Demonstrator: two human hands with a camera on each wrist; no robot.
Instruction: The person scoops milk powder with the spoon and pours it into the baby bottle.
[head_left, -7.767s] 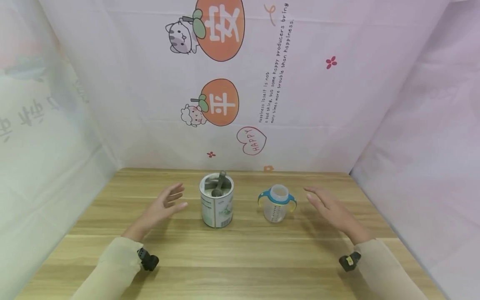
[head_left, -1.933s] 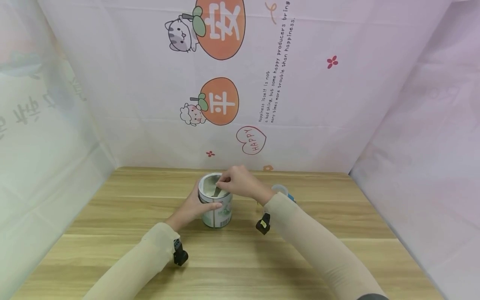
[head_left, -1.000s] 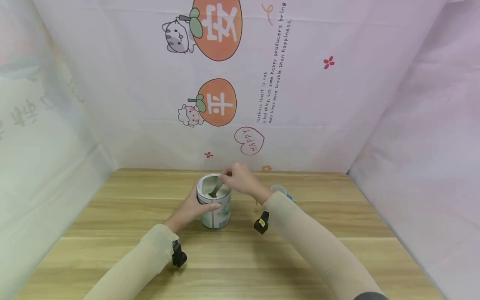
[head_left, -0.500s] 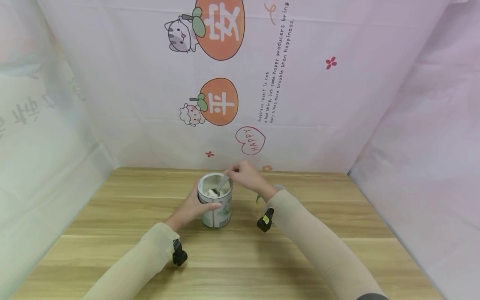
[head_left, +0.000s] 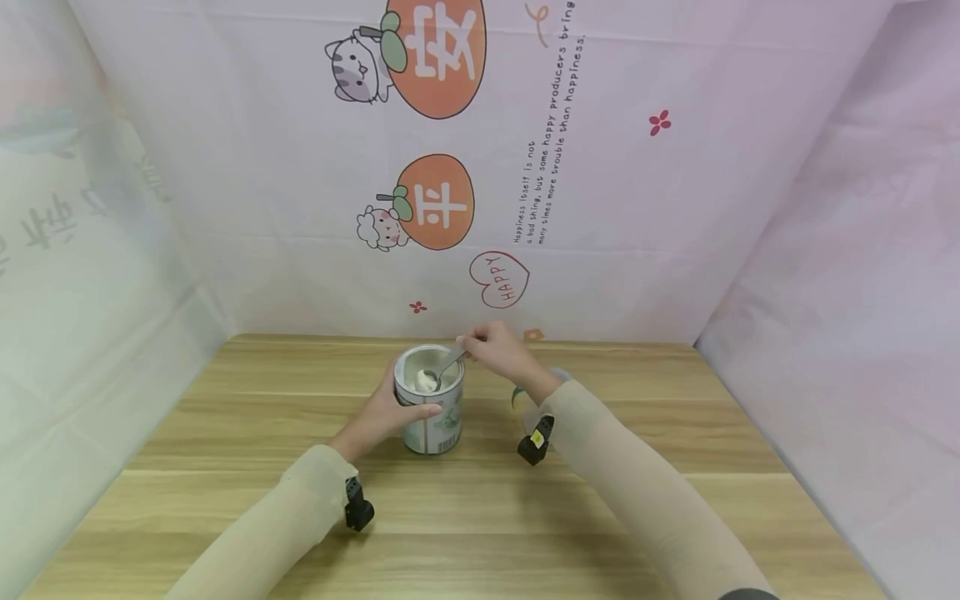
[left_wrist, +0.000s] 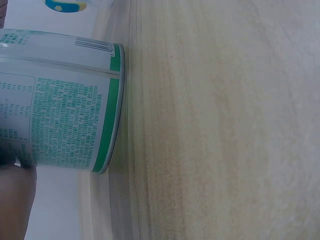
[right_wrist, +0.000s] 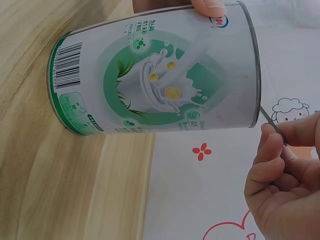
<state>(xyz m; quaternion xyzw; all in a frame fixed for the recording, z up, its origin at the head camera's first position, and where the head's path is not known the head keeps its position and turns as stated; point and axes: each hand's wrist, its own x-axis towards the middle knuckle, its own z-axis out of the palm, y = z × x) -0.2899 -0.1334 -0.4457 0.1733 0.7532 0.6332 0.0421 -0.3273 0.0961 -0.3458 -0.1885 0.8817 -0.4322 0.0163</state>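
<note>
An open milk powder can (head_left: 447,421), white and green, stands upright on the table. My left hand (head_left: 384,414) grips its left side, thumb across the front. Above the rim on the right, my right hand (head_left: 497,346) pinches the handle of a metal spoon (head_left: 452,359). The spoon slants into the can's mouth, its bowl heaped with pale powder (head_left: 426,381). In the right wrist view the spoon handle (right_wrist: 271,121) runs from thumb and fingers to behind the rim. The left wrist view shows the can's printed side (left_wrist: 65,120) and part of the hand.
A clear bottle (head_left: 530,417) with blue and yellow handles stands right of the can, mostly hidden behind my right forearm. The wood-grain table (head_left: 450,517) ends at a printed cloth backdrop (head_left: 600,250), with cloth walls at both sides.
Both hands, apart and empty at first, have come to the can. The left took hold of it; the right took the spoon, dipped it and lifted powder up and rightward.
</note>
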